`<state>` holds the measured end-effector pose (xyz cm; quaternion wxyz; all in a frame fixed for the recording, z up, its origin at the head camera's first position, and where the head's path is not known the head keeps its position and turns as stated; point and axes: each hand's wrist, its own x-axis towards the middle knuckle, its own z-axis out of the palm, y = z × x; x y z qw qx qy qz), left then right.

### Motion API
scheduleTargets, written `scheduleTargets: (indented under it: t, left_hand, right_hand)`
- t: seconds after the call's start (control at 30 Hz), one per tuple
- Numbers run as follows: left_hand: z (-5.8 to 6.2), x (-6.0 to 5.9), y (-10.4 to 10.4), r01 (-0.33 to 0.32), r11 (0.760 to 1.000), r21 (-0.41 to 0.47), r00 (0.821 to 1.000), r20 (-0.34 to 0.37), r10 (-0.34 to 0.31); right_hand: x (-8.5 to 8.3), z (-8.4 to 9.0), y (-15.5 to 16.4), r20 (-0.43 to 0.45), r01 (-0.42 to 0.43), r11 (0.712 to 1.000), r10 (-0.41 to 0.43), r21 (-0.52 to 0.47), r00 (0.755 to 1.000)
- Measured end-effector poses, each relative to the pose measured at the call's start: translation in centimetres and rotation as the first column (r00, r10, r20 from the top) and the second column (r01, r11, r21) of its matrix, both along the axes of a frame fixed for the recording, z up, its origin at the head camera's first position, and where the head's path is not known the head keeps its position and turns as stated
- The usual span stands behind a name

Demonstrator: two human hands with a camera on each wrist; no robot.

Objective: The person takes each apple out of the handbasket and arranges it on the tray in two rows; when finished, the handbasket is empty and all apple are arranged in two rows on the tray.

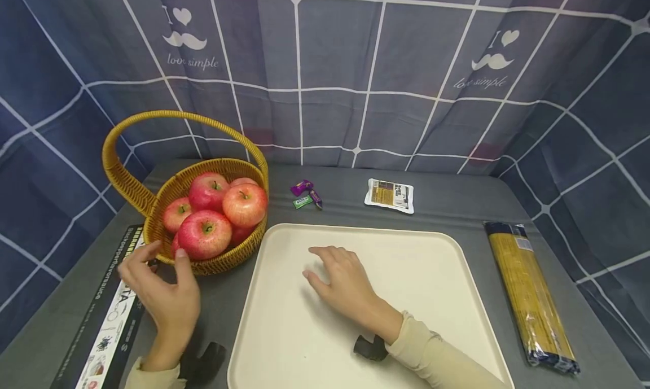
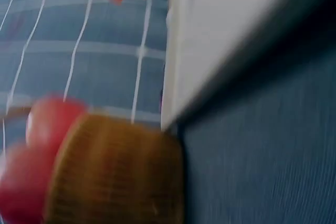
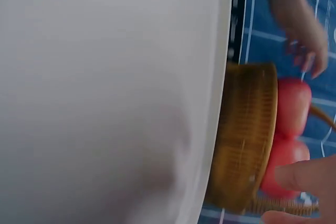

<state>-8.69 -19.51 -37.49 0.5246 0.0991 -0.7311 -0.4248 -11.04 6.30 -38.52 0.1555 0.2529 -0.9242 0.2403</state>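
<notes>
Left hand: the left hand (image 1: 165,296) is held just in front of the wicker basket (image 1: 223,259), fingers loosely spread, nothing gripped; thumb and fingertips are near the rim, but contact cannot be told.
Right hand: the right hand (image 1: 342,284) is laid palm down on the cream tray (image 1: 447,298), fingers relaxed, nothing held.
Leaflet: a printed sheet (image 1: 109,327) is seen under the left wrist, running toward the basket.
Apples: red apples (image 1: 205,234) are heaped above the basket rim, left of the tray; the basket is just beside the tray's corner.
Pasta: a long packet (image 1: 528,296) is laid right of the tray, apart from it.
Far items: small wrapped sweets (image 1: 306,194) and a flat sachet (image 1: 389,196) are seen behind the tray.
Risk: the topmost apples could be toppled if the basket is nudged by the left hand; the tray could be shifted under the resting right hand.
</notes>
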Motion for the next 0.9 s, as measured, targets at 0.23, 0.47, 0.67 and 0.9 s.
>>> scheduleTargets:
  t: [0.23,0.47,0.67,0.9]
  left_hand:
    - [-1.4,-0.4,-4.1,0.025,0.955,0.297,0.881,0.445,-0.161]
    - [-2.1,-0.6,-4.5,0.112,0.927,0.357,0.831,0.478,-0.285]
    - [-2.3,-0.6,-4.4,0.142,0.936,0.322,0.840,0.461,-0.286]
    - [-2.6,-0.7,-4.6,0.150,0.942,0.301,0.843,0.459,-0.281]
  right_hand:
    - [0.2,0.5,-5.8,-0.036,-0.185,0.979,0.183,-0.082,0.982]
    - [-0.6,1.6,-11.9,-0.026,-0.208,0.943,0.208,-0.261,0.978]
    - [-1.3,1.7,-15.9,-0.140,-0.083,0.955,0.044,-0.286,0.989]
    - [-2.1,1.4,-18.3,-0.192,-0.009,0.946,-0.057,-0.325,0.980]
